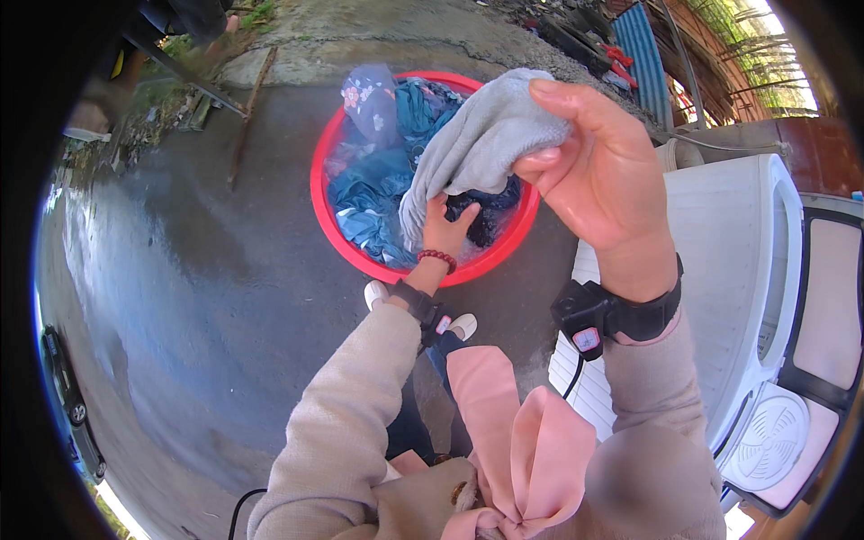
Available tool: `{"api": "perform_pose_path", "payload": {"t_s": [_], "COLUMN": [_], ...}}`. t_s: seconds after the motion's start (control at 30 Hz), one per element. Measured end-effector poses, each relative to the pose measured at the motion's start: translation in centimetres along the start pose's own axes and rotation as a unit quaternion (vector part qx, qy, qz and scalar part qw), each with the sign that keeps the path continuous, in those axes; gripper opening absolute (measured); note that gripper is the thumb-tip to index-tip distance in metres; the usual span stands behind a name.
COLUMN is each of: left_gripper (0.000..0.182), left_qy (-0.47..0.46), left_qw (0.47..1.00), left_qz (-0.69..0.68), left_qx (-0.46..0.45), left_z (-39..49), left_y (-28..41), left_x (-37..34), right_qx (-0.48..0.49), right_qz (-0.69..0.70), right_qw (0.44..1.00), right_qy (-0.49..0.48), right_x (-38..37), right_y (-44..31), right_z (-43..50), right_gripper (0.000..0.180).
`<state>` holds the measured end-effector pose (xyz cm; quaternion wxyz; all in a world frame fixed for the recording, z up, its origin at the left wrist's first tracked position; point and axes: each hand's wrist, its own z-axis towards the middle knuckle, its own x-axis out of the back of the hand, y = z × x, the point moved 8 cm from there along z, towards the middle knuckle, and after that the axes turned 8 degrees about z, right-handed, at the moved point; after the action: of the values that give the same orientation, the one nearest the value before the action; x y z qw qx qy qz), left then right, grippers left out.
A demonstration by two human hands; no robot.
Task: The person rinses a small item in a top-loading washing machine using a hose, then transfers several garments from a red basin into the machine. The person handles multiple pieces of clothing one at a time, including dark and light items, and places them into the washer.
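Note:
A wet grey cloth garment (pixel 482 138) hangs from my right hand (pixel 604 162), which pinches its upper end between thumb and fingers above a red plastic tub (pixel 322 202). My left hand (pixel 447 229) is over the tub's near side, against the cloth's lower part. Its thumb stands apart from the fingers, and some fingertips are hidden. Below, in the water, lie teal clothes (pixel 371 209), a dark garment (pixel 487 219) and a grey-blue floral fabric (pixel 371 108) that bulges above the surface.
To the right stands a white washing machine (pixel 682 223) with its lid (pixel 827 297) raised. Wet concrete floor (pixel 202 290) spreads leftward. A wooden stick (pixel 253 115) lies beyond the tub, and rubble with a blue corrugated sheet (pixel 641 61) is at the upper right.

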<state>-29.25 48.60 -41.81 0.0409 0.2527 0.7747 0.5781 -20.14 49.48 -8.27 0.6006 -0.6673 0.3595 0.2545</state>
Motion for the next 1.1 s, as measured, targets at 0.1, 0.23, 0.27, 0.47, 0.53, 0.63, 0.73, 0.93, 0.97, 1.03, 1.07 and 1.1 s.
{"api": "perform_pose_path", "payload": {"t_s": [0.1, 0.23, 0.27, 0.47, 0.53, 0.63, 0.73, 0.93, 0.97, 1.03, 1.07, 1.1], "left_gripper": [0.054, 0.029, 0.025, 0.028, 0.030, 0.024, 0.014, 0.019, 0.020, 0.023, 0.023, 0.022], "left_qy": [0.128, 0.099, 0.087, -0.005, 0.081, 0.148, 0.133, 0.095, 0.089, 0.036, 0.021, 0.006], "left_qw": [0.978, 0.988, 0.986, 0.999, 0.996, 0.988, 0.988, 0.994, 0.994, 0.997, 0.995, 0.991], "left_qz": [-0.051, -0.036, -0.074, 0.040, 0.046, 0.042, 0.061, 0.050, 0.057, 0.058, 0.090, 0.121], "left_qx": [0.158, 0.112, 0.125, 0.029, 0.008, 0.033, 0.048, 0.021, 0.027, -0.022, -0.045, -0.059], "left_z": [2.3, 3.6, 3.8, 2.7, 1.8, 1.5, 1.6, 3.7, 4.4, 5.5, 5.9, 6.2], "left_y": [-3.6, -5.3, -5.9, -3.3, -2.3, -2.5, -3.6, -4.6, -4.4, -2.8, -1.7, -0.7], "left_x": [1.7, 2.8, 2.9, 0.8, 0.3, -0.1, 0.6, 7.9, 8.8, 9.3, 9.3, 9.1], "right_qx": [-0.025, -0.015, -0.011, 0.022, 0.005, -0.003, 0.009, -0.054, -0.090, -0.103, -0.081, -0.078], "right_qz": [0.018, 0.046, 0.062, 0.108, 0.113, 0.086, 0.023, -0.287, -0.356, -0.492, -0.558, -0.617], "right_qw": [0.996, 0.988, 0.989, 0.986, 0.988, 0.992, 0.994, 0.936, 0.908, 0.839, 0.798, 0.748], "right_qy": [0.088, 0.144, 0.134, 0.128, 0.101, 0.095, 0.110, 0.195, 0.201, 0.209, 0.210, 0.231], "right_x": [3.3, 6.6, 6.9, 7.8, 7.3, 7.8, 10.1, 19.2, 20.9, 23.5, 24.2, 25.0], "right_y": [2.7, 4.2, 4.4, 4.3, 4.5, 3.8, 2.0, -0.3, 0.3, 1.7, 2.4, 2.8], "right_z": [-1.1, -1.5, -1.5, -1.0, -1.1, -1.6, -2.0, -2.1, -2.2, -2.0, -1.9, -1.9], "right_gripper": [0.011, 0.010, 0.010, 0.010, 0.011, 0.012, 0.014, 0.023, 0.030, 0.044, 0.052, 0.061]}}
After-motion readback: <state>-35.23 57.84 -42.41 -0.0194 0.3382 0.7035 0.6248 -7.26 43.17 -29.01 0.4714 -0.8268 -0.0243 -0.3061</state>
